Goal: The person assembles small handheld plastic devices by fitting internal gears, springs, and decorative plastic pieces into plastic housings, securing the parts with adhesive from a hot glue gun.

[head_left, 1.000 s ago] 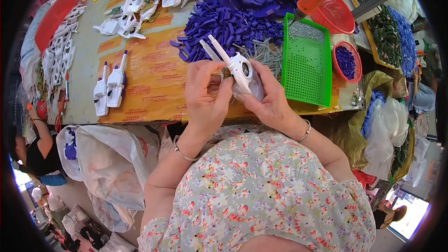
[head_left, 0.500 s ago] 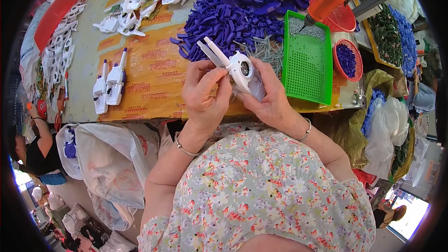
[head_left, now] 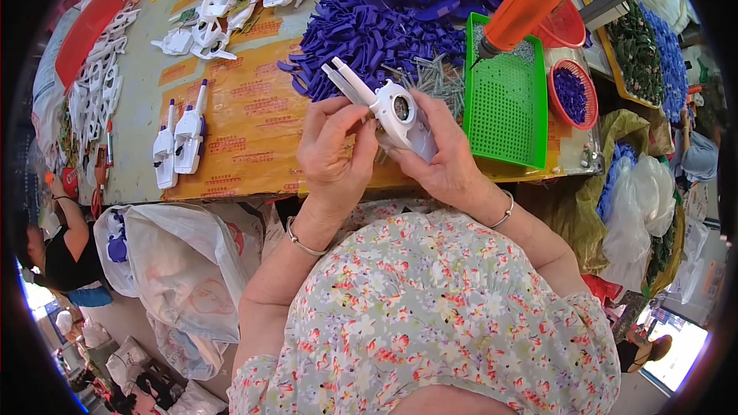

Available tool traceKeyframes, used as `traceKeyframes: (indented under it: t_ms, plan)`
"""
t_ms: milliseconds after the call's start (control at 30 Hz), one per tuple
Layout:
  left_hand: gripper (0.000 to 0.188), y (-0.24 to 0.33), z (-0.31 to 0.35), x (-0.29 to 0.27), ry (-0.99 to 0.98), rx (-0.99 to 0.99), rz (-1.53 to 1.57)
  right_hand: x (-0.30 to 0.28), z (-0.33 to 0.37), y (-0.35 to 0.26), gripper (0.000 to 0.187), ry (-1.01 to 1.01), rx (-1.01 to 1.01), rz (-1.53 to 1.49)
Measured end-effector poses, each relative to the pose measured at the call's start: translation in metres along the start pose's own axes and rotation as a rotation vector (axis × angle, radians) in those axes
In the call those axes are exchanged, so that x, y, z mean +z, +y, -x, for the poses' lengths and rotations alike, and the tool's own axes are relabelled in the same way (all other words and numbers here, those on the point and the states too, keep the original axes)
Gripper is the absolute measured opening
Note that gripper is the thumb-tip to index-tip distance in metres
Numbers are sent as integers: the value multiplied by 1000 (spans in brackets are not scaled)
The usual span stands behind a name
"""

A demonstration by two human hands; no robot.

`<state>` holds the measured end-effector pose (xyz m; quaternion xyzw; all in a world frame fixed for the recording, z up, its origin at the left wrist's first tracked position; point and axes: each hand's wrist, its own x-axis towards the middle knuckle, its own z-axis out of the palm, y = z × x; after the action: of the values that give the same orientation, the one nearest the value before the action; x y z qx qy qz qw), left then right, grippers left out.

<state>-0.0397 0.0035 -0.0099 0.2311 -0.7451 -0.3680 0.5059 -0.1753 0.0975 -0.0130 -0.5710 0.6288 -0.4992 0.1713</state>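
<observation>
A white plastic toy housing (head_left: pixel 397 111) with a round dark insert and two slim barrels pointing to the far left is held up near the table's front edge. My right hand (head_left: pixel 448 141) is wrapped around its body from the right. My left hand (head_left: pixel 335 141) pinches at the base of the barrels; the fingertips partly hide what they grip there. Left of my hands, two similar white housings with purple tips (head_left: pixel 189 138) lie on the taped tabletop. An orange electric screwdriver (head_left: pixel 536 1) hangs over the green tray (head_left: pixel 503 127), bit pointing down.
Piles of purple plastic parts (head_left: pixel 369 38) and clear rods (head_left: pixel 438 81) lie beyond my hands. Small metal screws are in the green tray. A red basket (head_left: pixel 573 97) holds purple pieces. White housings (head_left: pixel 223 0) crowd the far left. A plastic bag (head_left: pixel 177 277) hangs below the table edge.
The orange screwdriver has swung left and nearer. The toy housing has turned slightly in my hands, and my left fingers have shifted a little at the barrel base.
</observation>
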Motion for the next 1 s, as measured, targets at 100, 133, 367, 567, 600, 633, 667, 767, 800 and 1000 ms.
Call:
traceKeyframes:
  t_ms: [100, 133, 367, 567, 600, 633, 667, 767, 800, 1000]
  plan:
    - [25, 1, 5, -1, 49, -78, 106, 1, 1, 1, 69, 13, 14, 10]
    - [26, 0, 7, -3, 86, -106, 140, 1, 1, 3, 69, 12, 16, 8]
    - [11, -33, 2, -63, 51, -371, -202, -3, -1, 5, 69, 46, -2, 62]
    - [12, -32, -1, -63, -271, -155, -383, -5, -4, 5, 68, 61, 9, 73]
    - [12, -30, 1, -59, -270, -157, -386, -5, -4, 5, 68, 58, 7, 67]
    - [12, -30, 4, -55, -280, -183, -394, -5, -4, 5, 68, 56, 5, 60]
    - [13, -30, 5, -52, -292, -208, -400, -5, -3, 4, 68, 57, 7, 60]
    - [15, -26, 6, -48, -277, -186, -451, -7, -2, 3, 67, 53, 14, 36]
    - [16, -25, 7, -47, -241, -182, -453, -6, -1, 5, 67, 66, 10, 34]
    - [13, -27, -12, -23, -335, -24, -661, -5, -2, 2, 66, 76, 12, 25]
